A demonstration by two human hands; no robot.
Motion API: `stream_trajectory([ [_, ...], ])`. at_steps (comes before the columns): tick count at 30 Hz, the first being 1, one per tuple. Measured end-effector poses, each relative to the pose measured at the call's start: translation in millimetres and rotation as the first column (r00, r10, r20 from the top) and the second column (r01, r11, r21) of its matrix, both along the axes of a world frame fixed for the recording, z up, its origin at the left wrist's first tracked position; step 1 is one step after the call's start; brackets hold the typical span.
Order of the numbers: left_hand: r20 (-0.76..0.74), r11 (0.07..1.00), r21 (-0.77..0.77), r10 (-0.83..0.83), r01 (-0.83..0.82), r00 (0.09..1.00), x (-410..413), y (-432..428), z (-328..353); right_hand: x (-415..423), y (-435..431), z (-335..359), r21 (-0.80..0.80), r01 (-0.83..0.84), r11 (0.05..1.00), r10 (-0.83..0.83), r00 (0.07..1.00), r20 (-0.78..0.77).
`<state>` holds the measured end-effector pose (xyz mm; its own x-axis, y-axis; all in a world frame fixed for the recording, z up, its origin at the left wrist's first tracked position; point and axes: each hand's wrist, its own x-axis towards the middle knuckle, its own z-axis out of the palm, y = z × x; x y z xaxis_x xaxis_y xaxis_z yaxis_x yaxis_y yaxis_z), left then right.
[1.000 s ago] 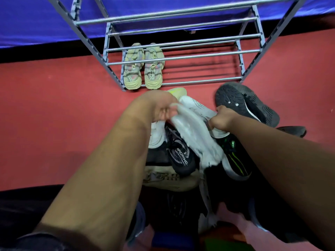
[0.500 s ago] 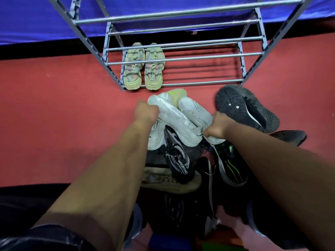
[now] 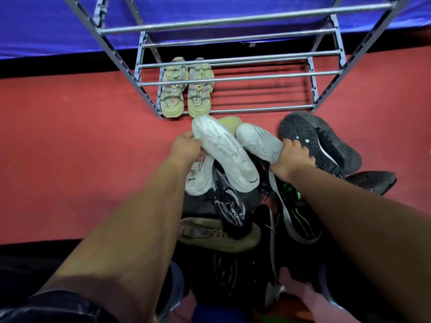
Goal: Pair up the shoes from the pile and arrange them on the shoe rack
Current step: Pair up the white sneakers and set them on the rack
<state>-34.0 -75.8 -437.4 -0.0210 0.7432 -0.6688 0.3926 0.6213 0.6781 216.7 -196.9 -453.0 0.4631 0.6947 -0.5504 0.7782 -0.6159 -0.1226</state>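
A pile of shoes lies on the red floor in front of a grey metal shoe rack (image 3: 238,78). My left hand (image 3: 186,148) grips a white shoe (image 3: 224,152), held sole-up above the pile. My right hand (image 3: 293,157) holds a second white shoe (image 3: 258,141) beside it. A pair of beige sneakers (image 3: 186,89) stands on the rack's lowest shelf at the left. Below my hands lie a black-and-white patterned shoe (image 3: 231,206), a beige shoe (image 3: 219,234), another white shoe (image 3: 198,178) and a black shoe with green stripes (image 3: 296,215).
Two black shoes (image 3: 319,141) lie at the right of the pile, one sole-up, and another black shoe (image 3: 373,180) sits further right. A blue cloth (image 3: 46,24) hangs behind the rack. Red floor (image 3: 70,159) spreads to the left.
Both white shoes have been lifted and carried forward toward the rack, and the left one has turned sole-up. My hands moved apart, each holding one shoe.
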Motion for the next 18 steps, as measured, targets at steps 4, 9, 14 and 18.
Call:
stream_trajectory([
  [4, -0.139, 0.990, 0.086, -0.099, 0.111, 0.985, 8.8, 0.9, 6.3, -4.4, 1.1, -1.3, 0.238, -0.077, 0.968, 0.090, 0.995, -0.046],
  [9, -0.487, 0.949, 0.139, -0.182, 0.281, 0.854, -1.6, -1.6, 9.0, -42.3, 1.8, -4.6, 0.302, -0.361, 0.882, 0.397, 0.915, -0.066],
  [14, -0.452, 0.867, -0.238, -0.497, 0.438, 0.740, -15.0, -37.3, -9.9, -64.3, 5.4, -17.1, 0.054, -0.391, 0.919, 0.392, 0.920, 0.001],
  [18, -0.504, 0.874, -0.173, -0.474, 0.454, 0.722, -19.2, -58.6, -33.5, -68.6, 13.0, -23.2, -0.029, -0.342, 0.939, 0.337, 0.936, -0.100],
])
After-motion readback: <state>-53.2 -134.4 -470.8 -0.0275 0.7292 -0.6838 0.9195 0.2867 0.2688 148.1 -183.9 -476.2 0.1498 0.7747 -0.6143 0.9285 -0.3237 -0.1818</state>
